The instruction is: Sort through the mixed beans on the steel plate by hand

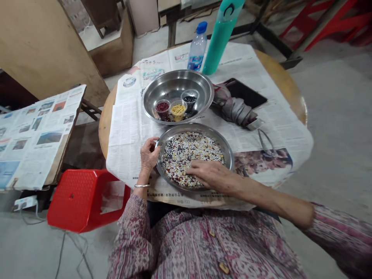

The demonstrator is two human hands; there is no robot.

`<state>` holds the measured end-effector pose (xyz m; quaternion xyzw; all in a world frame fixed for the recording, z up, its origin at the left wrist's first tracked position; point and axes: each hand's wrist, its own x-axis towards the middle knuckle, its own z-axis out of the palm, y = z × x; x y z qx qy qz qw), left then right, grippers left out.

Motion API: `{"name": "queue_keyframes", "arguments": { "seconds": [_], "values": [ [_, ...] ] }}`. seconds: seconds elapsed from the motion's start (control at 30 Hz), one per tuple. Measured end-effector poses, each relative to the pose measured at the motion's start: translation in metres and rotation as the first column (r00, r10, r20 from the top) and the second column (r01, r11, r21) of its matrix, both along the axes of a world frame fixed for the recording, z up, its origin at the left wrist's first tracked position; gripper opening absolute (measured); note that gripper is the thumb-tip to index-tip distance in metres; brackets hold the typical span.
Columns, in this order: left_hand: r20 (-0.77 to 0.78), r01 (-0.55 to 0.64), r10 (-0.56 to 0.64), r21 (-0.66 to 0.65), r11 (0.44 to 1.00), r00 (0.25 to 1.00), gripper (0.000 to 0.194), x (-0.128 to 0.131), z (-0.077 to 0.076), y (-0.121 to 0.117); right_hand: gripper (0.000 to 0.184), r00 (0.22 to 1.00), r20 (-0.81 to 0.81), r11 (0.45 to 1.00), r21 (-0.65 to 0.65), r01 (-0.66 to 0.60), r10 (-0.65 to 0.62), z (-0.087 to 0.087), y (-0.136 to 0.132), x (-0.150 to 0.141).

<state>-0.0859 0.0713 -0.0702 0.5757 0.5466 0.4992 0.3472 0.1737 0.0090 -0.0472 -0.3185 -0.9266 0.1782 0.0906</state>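
Observation:
A shallow steel tray (229, 149) lies close to me, spread with mixed white, red, yellow and black grains and beans (197, 145). My left hand (149, 155) grips the tray's left rim, its thumb and fingers closed round the edge. Over the front part of the mix, my right hand (207, 174) reaches in with fingers bent down and together; what the fingertips hold is hidden. Behind the tray, a deeper steel basin (177, 79) holds clear cups of red beans (162, 106), yellow beans (178, 109) and black beans (190, 99).
A round table (290, 89) is covered in newspaper. At its back stand a water bottle (197, 48) and a teal bottle (222, 38). A folded grey umbrella (235, 108) and a dark flat tablet-like thing (250, 93) lie right of the basin. A red stool (72, 199) stands at left.

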Motion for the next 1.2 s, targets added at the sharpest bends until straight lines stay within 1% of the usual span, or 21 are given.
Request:
{"name": "queue_keyframes", "arguments": {
  "seconds": [0.07, 0.13, 0.2, 0.27, 0.33, 0.4, 0.47, 0.53, 0.6, 0.7, 0.77, 0.83, 0.9, 0.97, 1.03, 1.07, 1.13, 1.2],
  "values": [
    [-0.003, -0.001, 0.001, 0.002, 1.0, 1.0, 0.028, 0.0, 0.001, 0.0, 0.024, 0.996, -0.008, 0.993, 0.079, 0.09, -0.089, -0.005, 0.019, -0.005],
    [-0.003, 0.004, -0.004, -0.006, 1.0, 1.0, 0.027, 0.0, 0.001, 0.0, 0.026, 0.983, -0.027, 0.975, 0.131, 0.181, -0.179, -0.006, 0.039, -0.012],
    [-0.005, 0.005, -0.005, -0.01, 1.0, 1.0, 0.026, 0.0, 0.002, 0.0, 0.027, 0.963, -0.042, 0.95, 0.159, 0.269, -0.265, -0.002, 0.053, -0.022],
    [-0.004, 0.006, -0.006, -0.005, 1.0, 1.0, 0.025, 0.0, 0.002, 0.0, 0.031, 0.943, -0.033, 0.927, 0.172, 0.333, -0.332, 0.003, 0.058, -0.035],
    [-0.002, 0.006, -0.006, 0.003, 1.0, 1.0, 0.024, 0.0, 0.002, 0.0, 0.035, 0.945, 0.003, 0.934, 0.155, 0.322, -0.326, 0.008, 0.056, -0.05],
    [-0.01, 0.004, -0.004, 0.008, 1.0, 1.0, 0.025, 0.0, 0.002, 0.0, 0.027, 0.972, 0.042, 0.97, 0.094, 0.226, -0.231, 0.012, 0.048, -0.062],
    [-0.027, 0.002, -0.002, 0.009, 1.0, 1.0, 0.026, -0.001, 0.002, 0.0, 0.018, 0.991, 0.073, 0.994, 0.024, 0.111, -0.113, 0.013, 0.038, -0.064],
    [-0.038, 0.001, -0.001, 0.008, 1.0, 0.999, 0.028, -0.001, 0.001, 0.0, 0.02, 0.993, 0.095, 0.998, 0.0, 0.065, -0.064, 0.011, 0.03, -0.056],
    [-0.036, 0.0, 0.001, 0.009, 1.0, 0.999, 0.028, -0.001, 0.0, 0.0, 0.024, 0.988, 0.115, 0.995, 0.031, 0.099, -0.102, 0.01, 0.027, -0.038],
    [-0.021, -0.001, 0.001, 0.0, 1.0, 1.0, 0.028, -0.001, -0.002, 0.001, 0.025, 0.955, 0.144, 0.962, 0.129, 0.241, -0.258, 0.009, 0.03, -0.006],
    [-0.015, -0.005, 0.004, -0.01, 1.0, 1.0, 0.028, 0.0, -0.003, 0.002, 0.023, 0.918, 0.126, 0.918, 0.183, 0.352, -0.377, 0.011, 0.033, 0.009],
    [-0.017, -0.006, 0.005, -0.011, 1.0, 1.0, 0.029, 0.0, -0.002, 0.002, 0.022, 0.867, 0.117, 0.866, 0.204, 0.457, -0.485, 0.013, 0.036, 0.015],
    [-0.021, -0.003, 0.003, -0.006, 1.0, 1.0, 0.029, 0.0, -0.002, 0.001, 0.03, 0.818, 0.147, 0.827, 0.198, 0.526, -0.556, 0.012, 0.037, 0.012],
    [-0.021, -0.002, 0.002, 0.0, 1.0, 1.0, 0.028, 0.0, -0.001, 0.001, 0.035, 0.816, 0.167, 0.832, 0.157, 0.532, -0.554, 0.008, 0.037, 0.003],
    [-0.018, -0.008, 0.008, 0.001, 1.0, 1.0, 0.027, 0.0, 0.0, 0.0, 0.028, 0.859, 0.129, 0.869, 0.086, 0.487, -0.495, 0.003, 0.035, -0.008],
    [-0.019, -0.012, 0.012, -0.002, 1.0, 1.0, 0.027, 0.0, 0.0, 0.0, 0.026, 0.89, 0.085, 0.894, 0.046, 0.446, -0.449, 0.0, 0.035, -0.015],
    [-0.024, -0.02, 0.02, -0.011, 1.0, 1.0, 0.026, 0.0, 0.0, 0.0, 0.03, 0.934, -0.032, 0.934, -0.014, 0.357, -0.357, -0.005, 0.033, -0.026],
    [-0.024, -0.018, 0.017, -0.02, 1.0, 1.0, 0.025, -0.001, 0.0, 0.0, 0.036, 0.949, -0.137, 0.959, -0.034, 0.28, -0.282, -0.005, 0.035, -0.035]
  ]
}}
